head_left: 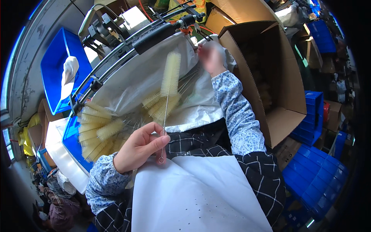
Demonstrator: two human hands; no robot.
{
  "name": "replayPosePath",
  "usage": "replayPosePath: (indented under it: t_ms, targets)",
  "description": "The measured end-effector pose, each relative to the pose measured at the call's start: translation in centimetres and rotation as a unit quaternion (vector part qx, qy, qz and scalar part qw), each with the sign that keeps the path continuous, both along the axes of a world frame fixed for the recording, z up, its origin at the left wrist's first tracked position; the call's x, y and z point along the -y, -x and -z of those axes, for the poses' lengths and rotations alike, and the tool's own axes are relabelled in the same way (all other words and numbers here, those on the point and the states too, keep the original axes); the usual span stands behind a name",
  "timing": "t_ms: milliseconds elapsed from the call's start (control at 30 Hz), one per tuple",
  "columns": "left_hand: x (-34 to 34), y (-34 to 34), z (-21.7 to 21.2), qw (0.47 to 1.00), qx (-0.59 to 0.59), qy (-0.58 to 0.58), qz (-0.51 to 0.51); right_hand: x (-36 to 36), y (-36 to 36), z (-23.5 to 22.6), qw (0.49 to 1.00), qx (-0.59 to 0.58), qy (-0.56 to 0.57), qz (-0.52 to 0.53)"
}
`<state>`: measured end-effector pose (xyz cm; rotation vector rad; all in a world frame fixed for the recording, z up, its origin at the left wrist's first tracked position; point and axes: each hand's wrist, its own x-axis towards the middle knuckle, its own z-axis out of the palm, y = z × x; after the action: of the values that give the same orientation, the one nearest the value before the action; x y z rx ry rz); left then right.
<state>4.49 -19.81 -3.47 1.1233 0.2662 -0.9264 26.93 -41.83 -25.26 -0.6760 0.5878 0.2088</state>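
Note:
My left hand (140, 146) pinches the twisted wire handle of a pale yellow bottle brush (171, 73), holding it upright over my lap. The wire ends in a small loop below my fingers. My right hand (210, 58) reaches forward, blurred, and touches the white sack (139, 77) near the edge of a cardboard box. More brushes (160, 103) lie on the sack, and a fan of several brushes (96, 129) lies to my left.
A large open cardboard box (278, 77) stands at my right. A white sheet (193, 197) covers my lap. Blue plastic crates (313, 116) are stacked at the right, a blue tub (54, 69) at the left. A black metal machine frame (154, 34) runs ahead.

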Motion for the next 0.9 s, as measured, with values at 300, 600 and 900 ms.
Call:
replayPosePath:
  t_ms: [300,600,900]
  targets:
    - [1.6,-1.2,-0.7,1.000,0.009,0.017,0.007,1.0,-11.5,3.7,0.966,-0.044,-0.216,0.133]
    - [0.9,-1.5,0.0,0.997,0.049,-0.011,-0.066,-1.3,-5.1,-4.5,0.720,0.478,0.502,-0.027]
    - [0.3,-2.0,0.1,0.992,0.082,-0.034,-0.085,-3.4,-3.6,-7.5,0.530,0.566,0.602,-0.192]
